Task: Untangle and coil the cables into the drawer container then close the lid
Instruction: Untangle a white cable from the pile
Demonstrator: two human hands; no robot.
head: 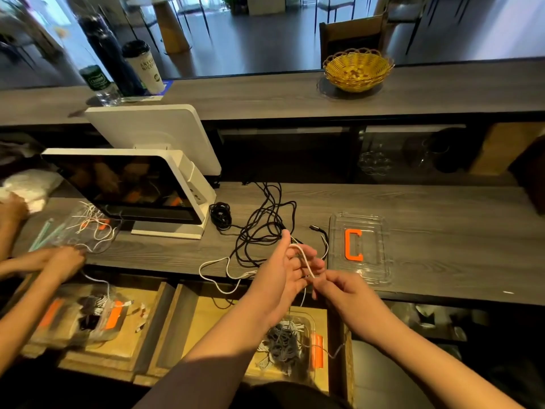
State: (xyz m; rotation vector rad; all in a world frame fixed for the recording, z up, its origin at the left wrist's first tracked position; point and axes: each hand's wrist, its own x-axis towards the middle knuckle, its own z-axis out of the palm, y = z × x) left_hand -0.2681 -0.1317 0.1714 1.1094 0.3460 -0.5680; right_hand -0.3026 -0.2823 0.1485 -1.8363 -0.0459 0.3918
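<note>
Grey wood surface (442,231): black cables (259,228) tangled at 12 o'clock; left hand (283,273) fingers spread, looped by white cable (303,261); right hand (339,287) pinching it; container (306,326) below partly hidden.

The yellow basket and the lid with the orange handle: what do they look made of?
The basket looks like woven wicker or plastic strands, slightly glossy, with an open lattice; which one is unclear. The lid seems clear glossy plastic: the wood grain shows through.

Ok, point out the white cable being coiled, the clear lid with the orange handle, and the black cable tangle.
white cable (303,259): head view, strand crossing the left hand's fingers.
clear lid (374,231): head view, bare plastic right of the orange handle.
black cable tangle (262,222): head view, crossing strands mid-counter.
</note>
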